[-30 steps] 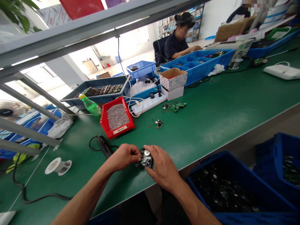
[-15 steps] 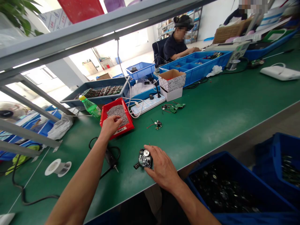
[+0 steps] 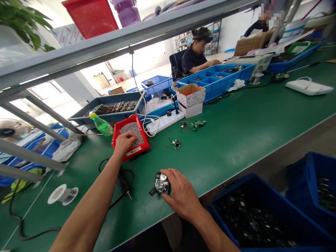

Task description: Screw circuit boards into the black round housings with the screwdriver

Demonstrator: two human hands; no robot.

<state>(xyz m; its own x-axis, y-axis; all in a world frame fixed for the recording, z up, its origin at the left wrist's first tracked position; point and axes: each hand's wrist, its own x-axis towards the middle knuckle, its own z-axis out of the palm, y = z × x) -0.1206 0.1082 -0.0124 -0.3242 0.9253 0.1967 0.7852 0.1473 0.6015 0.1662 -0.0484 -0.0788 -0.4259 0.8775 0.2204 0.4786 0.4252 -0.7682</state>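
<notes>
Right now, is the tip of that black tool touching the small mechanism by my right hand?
Apart. The head view shows green tabletop between the metal tip of the black tool and the small mechanism.

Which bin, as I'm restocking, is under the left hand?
The red bin of tiny grey pieces, the only red one on the table, beside the power strip.

Table: smooth, semi-gloss. Red bin: glossy plastic; pieces inside: metallic, grainy. Device: dark plastic, shiny metal disc. Carton: cardboard.
</notes>
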